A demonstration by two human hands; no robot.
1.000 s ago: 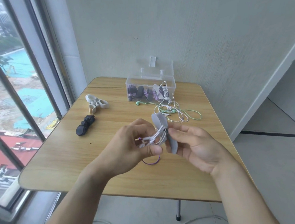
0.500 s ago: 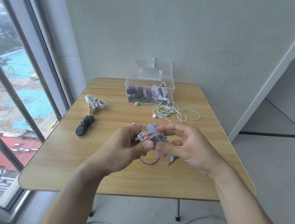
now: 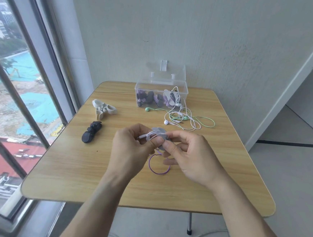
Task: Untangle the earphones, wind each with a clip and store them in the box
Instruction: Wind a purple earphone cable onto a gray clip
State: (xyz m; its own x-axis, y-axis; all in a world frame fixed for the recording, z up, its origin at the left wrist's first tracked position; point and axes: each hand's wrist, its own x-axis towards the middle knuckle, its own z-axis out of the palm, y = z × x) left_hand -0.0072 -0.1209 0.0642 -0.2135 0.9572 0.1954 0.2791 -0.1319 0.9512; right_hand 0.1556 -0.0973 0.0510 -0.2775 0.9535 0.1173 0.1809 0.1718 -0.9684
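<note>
Above the middle of the wooden table [image 3: 73, 168], my left hand [image 3: 133, 148] and my right hand [image 3: 188, 157] meet around a grey clip [image 3: 159, 130] wound with a white earphone cord. My left thumb and fingers pinch the cord bundle, its plug sticking out left. My right fingers pinch the clip's lower edge. A purple cord loop [image 3: 158, 166] hangs below. A tangle of white and green earphones [image 3: 183, 119] lies on the table before the clear box [image 3: 160, 84], which holds several wound earphones, lid up.
White clips [image 3: 103, 109] and black clips [image 3: 91, 132] lie at the table's left side. A window with metal bars runs along the left, a wall stands behind the box. A cable lies on the floor under the table.
The upright grey clip has been folded down over the white cord. Both hands have closed in around it and shifted slightly toward the table's middle.
</note>
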